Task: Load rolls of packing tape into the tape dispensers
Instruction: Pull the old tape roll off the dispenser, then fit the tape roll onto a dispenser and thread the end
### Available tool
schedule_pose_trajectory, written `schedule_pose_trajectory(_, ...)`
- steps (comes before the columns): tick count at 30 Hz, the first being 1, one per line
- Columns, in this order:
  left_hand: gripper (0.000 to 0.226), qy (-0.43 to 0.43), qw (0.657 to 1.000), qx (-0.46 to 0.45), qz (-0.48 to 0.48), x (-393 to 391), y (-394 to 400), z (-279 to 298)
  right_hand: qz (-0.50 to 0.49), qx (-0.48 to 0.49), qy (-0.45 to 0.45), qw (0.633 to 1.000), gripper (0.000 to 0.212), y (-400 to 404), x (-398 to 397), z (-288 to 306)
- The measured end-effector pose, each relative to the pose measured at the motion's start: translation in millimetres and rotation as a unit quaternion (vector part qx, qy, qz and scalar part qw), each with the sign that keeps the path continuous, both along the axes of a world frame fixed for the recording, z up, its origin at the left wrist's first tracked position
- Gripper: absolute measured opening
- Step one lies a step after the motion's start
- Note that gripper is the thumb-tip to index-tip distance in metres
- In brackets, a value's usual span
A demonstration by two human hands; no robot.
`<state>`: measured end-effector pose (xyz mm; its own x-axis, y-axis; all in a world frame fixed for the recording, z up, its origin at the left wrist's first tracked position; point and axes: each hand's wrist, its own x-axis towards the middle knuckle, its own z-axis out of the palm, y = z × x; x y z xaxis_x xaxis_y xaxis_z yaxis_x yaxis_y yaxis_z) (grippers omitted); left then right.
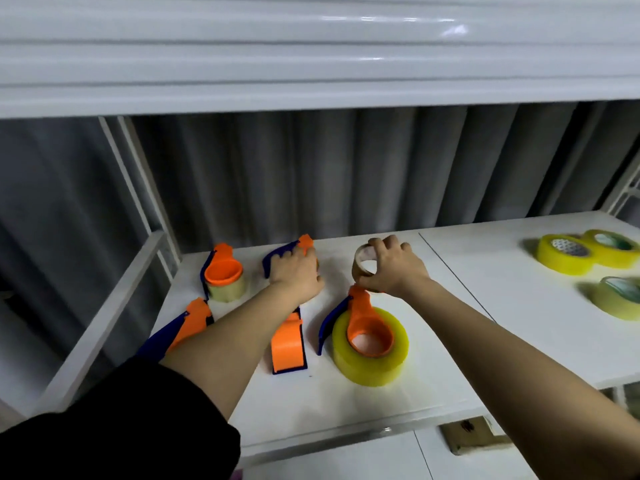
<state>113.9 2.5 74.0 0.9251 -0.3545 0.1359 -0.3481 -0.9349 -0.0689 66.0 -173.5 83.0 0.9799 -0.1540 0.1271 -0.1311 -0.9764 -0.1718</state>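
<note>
Both hands are occupied at the back of the white shelf. A small, nearly spent brown tape roll is pinched upright by the curled fingers of the right hand, just above the shelf. An orange-and-blue dispenser is covered and held down by the left hand, whose fingers are curled over its body, probably so that it is kept steady while a roll is brought to it; whether that dispenser already carries tape cannot be told, since it is hidden by the hand.

Nearer the camera, a loaded dispenser is seen lying flat, its orange hub filled by a full yellow roll. A second loaded dispenser stands at the back left with a thinner clear roll round its hub. An empty dispenser lies between the forearms, and another, partly hidden by the left arm, lies at the left.

Well apart on the right, three spare rolls are laid flat, presumably as stock awaiting loading.
</note>
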Motion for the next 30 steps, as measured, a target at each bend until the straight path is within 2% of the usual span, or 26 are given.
schedule_pose_trajectory(6, 0.049, 0.007, 0.999, 0.025, -0.020, -10, -74, 2, -0.021, -0.026, 0.001, 0.999, 0.073, -77, -14, -5)
schedule_pose_trajectory(18, 0.049, 0.027, 1.000, 0.006, 0.007, -51, -265, 4, 0.006, -0.078, 0.020, 0.997, 0.077, -267, -44, 1)
schedule_pose_trajectory(30, 0.048, 0.035, 0.998, 0.031, -0.039, -52, -334, -2, -0.028, -0.062, 0.018, 0.998, 0.074, -328, -58, -8)
